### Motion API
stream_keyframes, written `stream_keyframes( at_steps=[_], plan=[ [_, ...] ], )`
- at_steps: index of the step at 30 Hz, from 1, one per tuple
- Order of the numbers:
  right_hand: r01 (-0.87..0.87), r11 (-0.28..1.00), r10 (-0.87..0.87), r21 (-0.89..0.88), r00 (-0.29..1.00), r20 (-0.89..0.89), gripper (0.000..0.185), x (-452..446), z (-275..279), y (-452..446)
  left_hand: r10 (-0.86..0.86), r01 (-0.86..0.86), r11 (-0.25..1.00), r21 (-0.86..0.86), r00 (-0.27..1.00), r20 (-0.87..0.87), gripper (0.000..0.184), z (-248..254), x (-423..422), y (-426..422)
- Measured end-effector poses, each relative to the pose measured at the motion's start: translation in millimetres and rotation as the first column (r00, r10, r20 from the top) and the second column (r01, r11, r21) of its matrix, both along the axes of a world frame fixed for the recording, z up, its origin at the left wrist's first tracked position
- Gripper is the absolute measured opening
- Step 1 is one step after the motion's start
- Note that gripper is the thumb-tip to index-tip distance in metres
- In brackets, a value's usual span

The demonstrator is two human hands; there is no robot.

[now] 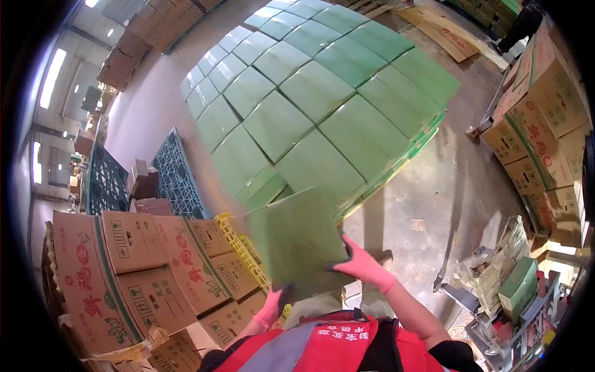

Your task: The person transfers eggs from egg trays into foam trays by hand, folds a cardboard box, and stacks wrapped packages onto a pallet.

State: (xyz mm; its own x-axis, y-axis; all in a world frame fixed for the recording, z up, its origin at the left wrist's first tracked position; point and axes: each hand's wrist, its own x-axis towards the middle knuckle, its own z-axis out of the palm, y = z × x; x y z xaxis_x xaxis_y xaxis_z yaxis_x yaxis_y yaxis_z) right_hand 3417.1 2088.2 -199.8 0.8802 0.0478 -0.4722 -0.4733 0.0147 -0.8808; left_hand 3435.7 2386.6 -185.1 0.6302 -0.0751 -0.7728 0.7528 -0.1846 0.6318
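Between my two hands is a green box (296, 239), slightly blurred, with its flat top facing me. My left hand (271, 309), in a pink glove with dark fingertips, grips its near left corner. On the opposite side my right hand (364, 265), gloved the same way, is closed on the right edge. Both hands' undersides are hidden by the box. Just beyond it stands a large stack of similar green boxes (328, 142) in rows. A gap shows at the stack's near corner, where a lower green box (263, 189) is visible.
Brown printed cartons (155, 291) are stacked at my left beside a yellow plastic pallet (245, 254). Blue pallets (180, 173) stand behind them. More cartons (539, 136) are piled at the right. A machine (520, 316) carrying a green box is at lower right; a person (525, 25) stands far right.
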Motion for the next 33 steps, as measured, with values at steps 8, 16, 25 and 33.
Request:
stream_keyframes(
  at_steps=[8,16,25,33],
  plan=[
    [0.373,0.812,-0.410,-0.449,0.912,0.016,0.054,51,-56,101,0.099,-0.051,0.982,-0.181,0.958,0.268,0.041,-172,116,63],
    [0.953,0.245,-0.359,0.176,0.258,-0.897,0.112,52,-174,148,0.028,0.001,0.994,-0.105,0.962,0.270,0.071,-137,166,68],
    [0.723,0.677,-0.531,0.141,0.612,-0.586,0.064,56,-80,132,-0.041,-0.024,0.979,0.205,0.949,0.311,0.068,-90,190,69],
    [0.544,0.645,-0.733,-0.537,0.640,-0.231,0.046,-169,-76,-11,-0.332,0.367,0.927,0.083,0.696,0.637,0.037,-5,178,-26]
  ],
)
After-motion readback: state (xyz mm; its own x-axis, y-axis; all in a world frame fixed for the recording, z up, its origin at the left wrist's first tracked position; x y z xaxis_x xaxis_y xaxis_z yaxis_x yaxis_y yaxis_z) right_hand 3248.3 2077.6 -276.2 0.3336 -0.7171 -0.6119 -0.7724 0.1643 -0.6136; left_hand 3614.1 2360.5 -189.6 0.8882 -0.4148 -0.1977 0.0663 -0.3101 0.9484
